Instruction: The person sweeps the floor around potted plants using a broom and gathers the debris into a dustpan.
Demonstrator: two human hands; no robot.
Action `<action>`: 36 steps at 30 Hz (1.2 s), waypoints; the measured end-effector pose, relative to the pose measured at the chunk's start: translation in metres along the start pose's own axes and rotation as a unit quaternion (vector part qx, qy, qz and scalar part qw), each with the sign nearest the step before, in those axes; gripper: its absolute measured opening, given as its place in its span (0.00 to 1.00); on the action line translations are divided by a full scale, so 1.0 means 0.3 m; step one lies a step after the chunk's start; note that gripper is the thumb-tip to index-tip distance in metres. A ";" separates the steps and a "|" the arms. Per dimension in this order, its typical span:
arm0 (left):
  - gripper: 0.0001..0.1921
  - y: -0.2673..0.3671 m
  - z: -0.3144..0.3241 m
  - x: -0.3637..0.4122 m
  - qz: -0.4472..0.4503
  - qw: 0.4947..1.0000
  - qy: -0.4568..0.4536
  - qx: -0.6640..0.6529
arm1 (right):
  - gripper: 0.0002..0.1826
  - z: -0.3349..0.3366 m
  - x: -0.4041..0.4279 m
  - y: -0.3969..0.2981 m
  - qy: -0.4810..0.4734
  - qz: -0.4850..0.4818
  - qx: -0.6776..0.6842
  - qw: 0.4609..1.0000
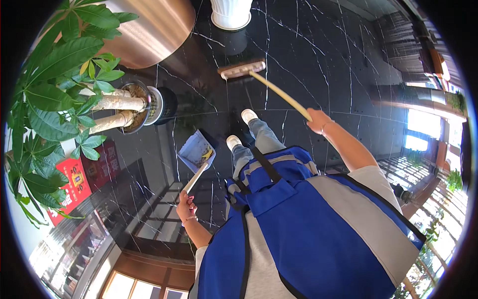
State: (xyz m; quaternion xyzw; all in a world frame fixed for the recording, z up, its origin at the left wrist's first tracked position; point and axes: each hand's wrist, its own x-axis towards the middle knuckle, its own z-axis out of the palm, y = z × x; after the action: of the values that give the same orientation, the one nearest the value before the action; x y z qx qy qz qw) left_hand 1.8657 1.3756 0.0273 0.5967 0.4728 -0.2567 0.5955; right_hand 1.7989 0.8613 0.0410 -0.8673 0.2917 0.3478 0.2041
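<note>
My right hand (pixel 318 120) grips the upper part of a broom's pale yellow handle (pixel 282 94). At its far end the broom head (pixel 242 70) is over the dark floor ahead of my feet, slightly blurred. In my left hand (pixel 186 206) is the light wooden handle (pixel 195 178) of a long-handled dustpan. The blue dustpan (pixel 192 149) sits left of my shoes, and yellow leaves (pixel 207 153) and small debris lie inside it.
Black floor tiles (pixel 306 48) with white veins reflect the surroundings. To the left stands a potted plant (pixel 130 108) with thick trunks, near a large copper-coloured cylinder (pixel 157 33). A white ribbed pot (pixel 231 13) is straight ahead. A red sign (pixel 74 183) bearing writing is at left.
</note>
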 end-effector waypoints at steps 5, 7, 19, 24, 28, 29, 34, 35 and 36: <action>0.08 -0.043 0.053 -0.023 -0.023 0.998 0.048 -0.036 | 0.14 -0.164 0.380 -0.156 0.062 -0.069 -0.042 0.995; 0.10 -0.050 0.098 -0.042 -0.017 0.996 0.067 -0.057 | 0.15 -0.208 0.574 -0.242 0.049 -0.050 -0.048 0.996; 0.11 0.002 0.270 -0.161 -0.031 0.988 0.113 -0.102 | 0.29 0.150 0.583 0.023 -0.106 0.115 -0.040 0.987; 0.11 0.034 0.319 -0.127 -0.022 0.991 0.111 -0.073 | 0.32 0.151 0.194 0.344 -0.214 0.104 -0.165 0.957; 0.11 0.051 0.351 -0.082 -0.016 0.995 0.091 -0.046 | 0.33 0.135 0.068 0.380 -0.243 0.082 -0.165 0.952; 0.11 0.055 0.354 -0.075 -0.009 0.995 0.085 -0.049 | 0.29 0.127 0.066 0.372 -0.239 0.064 -0.161 0.955; 0.12 0.084 0.311 -0.043 -0.016 0.994 0.046 0.099 | 0.11 0.097 0.090 0.324 -0.166 0.154 0.116 0.967; 0.11 0.083 0.291 -0.044 0.007 0.995 0.023 0.101 | 0.13 0.095 0.075 0.321 -0.143 0.114 0.086 0.979; 0.11 0.092 0.274 -0.028 -0.003 0.990 0.007 0.139 | 0.13 0.098 0.060 0.316 -0.174 0.125 0.156 0.964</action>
State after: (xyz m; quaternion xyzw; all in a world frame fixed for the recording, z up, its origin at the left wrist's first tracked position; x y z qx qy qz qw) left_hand 1.9072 1.2995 0.0345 0.6740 0.4382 -0.3174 0.5029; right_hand 1.7338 0.8005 -0.0062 -0.7075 0.4086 0.4660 0.3397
